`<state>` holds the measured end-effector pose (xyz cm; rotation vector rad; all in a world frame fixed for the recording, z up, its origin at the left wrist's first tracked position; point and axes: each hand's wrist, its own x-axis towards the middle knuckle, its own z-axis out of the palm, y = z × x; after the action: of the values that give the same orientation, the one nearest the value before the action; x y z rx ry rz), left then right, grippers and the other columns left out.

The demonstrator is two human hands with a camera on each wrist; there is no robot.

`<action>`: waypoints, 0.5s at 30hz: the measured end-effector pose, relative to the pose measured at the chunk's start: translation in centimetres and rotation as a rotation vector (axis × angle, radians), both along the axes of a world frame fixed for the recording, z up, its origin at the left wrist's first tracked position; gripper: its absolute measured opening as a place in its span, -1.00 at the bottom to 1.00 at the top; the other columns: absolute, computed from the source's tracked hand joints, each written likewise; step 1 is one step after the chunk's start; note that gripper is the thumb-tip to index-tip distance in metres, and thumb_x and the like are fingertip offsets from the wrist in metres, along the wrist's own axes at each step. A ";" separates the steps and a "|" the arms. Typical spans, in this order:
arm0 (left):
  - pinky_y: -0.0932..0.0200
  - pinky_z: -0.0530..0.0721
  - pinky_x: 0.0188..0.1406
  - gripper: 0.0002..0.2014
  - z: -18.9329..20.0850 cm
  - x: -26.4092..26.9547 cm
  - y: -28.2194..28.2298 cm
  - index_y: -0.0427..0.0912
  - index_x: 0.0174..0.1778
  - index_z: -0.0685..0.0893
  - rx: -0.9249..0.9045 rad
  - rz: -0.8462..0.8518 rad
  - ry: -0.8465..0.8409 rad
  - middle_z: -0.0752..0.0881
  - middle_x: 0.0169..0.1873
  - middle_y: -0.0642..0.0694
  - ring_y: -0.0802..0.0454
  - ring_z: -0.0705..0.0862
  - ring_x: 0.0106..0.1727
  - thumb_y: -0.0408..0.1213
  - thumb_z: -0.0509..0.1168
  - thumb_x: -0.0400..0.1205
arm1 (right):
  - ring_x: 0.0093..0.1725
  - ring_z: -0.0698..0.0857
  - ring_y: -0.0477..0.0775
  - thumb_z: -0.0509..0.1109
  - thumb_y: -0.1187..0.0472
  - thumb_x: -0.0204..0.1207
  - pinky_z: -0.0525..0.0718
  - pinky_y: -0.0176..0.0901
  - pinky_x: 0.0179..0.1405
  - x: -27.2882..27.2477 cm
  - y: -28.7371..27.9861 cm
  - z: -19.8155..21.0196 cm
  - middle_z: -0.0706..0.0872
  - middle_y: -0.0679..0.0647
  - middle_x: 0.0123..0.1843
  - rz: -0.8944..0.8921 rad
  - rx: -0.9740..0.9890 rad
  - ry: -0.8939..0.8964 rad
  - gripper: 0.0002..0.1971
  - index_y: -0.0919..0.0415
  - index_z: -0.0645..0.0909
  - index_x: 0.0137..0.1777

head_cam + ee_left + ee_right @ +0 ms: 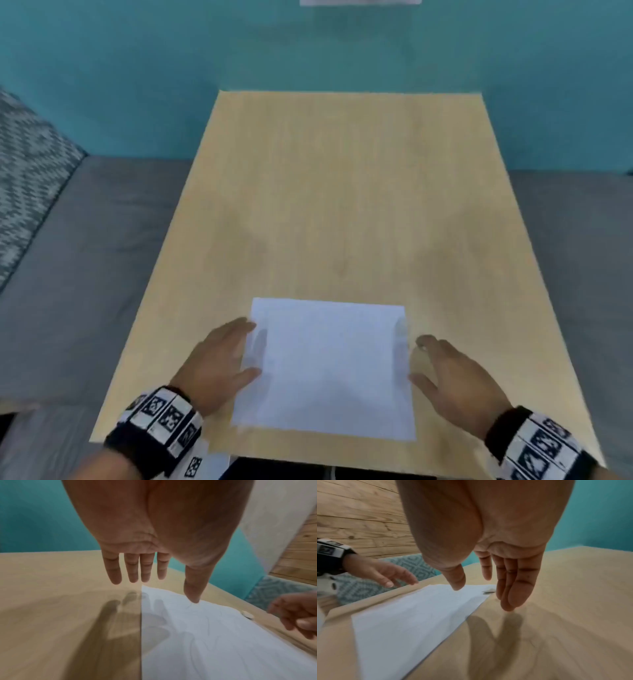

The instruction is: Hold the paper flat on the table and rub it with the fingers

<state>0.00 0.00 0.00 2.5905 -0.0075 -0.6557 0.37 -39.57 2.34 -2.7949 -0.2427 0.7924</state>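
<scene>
A white sheet of paper [325,370] lies flat near the front edge of a light wooden table [342,188]. My left hand [222,363] hovers at the sheet's left edge, fingers straight and spread, holding nothing. My right hand [448,373] hovers at the sheet's right edge, fingers relaxed and empty. In the left wrist view the left hand [154,574] hangs above the paper [214,642], thumb tip close to it. In the right wrist view the right hand [496,585] hangs over the table beside the paper [412,622], casting a shadow.
A teal wall [137,85] stands behind the table. Grey cushions [85,257] flank it on both sides, with a patterned teal and white pillow [27,171] at the left. A wooden plank wall [359,513] shows in the right wrist view.
</scene>
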 end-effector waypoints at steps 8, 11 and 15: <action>0.05 -0.20 0.67 -0.09 -2.6 3.6 -1.1 0.05 0.75 0.03 0.301 -0.376 -0.018 -0.21 0.75 0.12 0.14 -0.28 0.73 0.38 0.18 0.57 | -0.24 0.58 -0.03 0.35 -0.17 0.55 0.52 -0.15 -0.30 7.3 2.0 -4.1 0.55 -0.13 -0.20 0.090 -0.038 -0.131 -0.70 -0.03 0.37 0.03; 0.10 -0.15 0.65 -0.11 -2.5 3.1 -1.7 0.05 0.75 0.02 0.346 -0.403 -0.070 -0.18 0.75 0.10 0.12 -0.24 0.74 0.35 0.21 0.59 | -0.35 0.55 -0.14 0.52 -0.02 0.47 0.44 -0.23 -0.43 8.3 2.1 -5.1 0.58 -0.14 -0.34 0.081 -0.037 -0.179 -0.75 0.01 0.49 -0.09; 0.09 0.01 0.64 -0.16 -2.8 2.0 -2.4 0.08 0.69 0.17 0.376 -0.390 -0.122 -0.03 0.75 0.12 0.13 -0.09 0.75 0.41 0.18 0.56 | -0.43 0.63 -0.12 0.70 0.13 0.17 0.51 -0.21 -0.47 8.7 1.3 -6.2 0.68 -0.14 -0.45 0.002 -0.043 -0.260 -0.64 -0.18 0.52 -0.33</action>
<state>2.03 -2.42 -2.85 3.0227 -0.4830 -0.6846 9.03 -38.30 -3.81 -2.9355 -0.2739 0.4374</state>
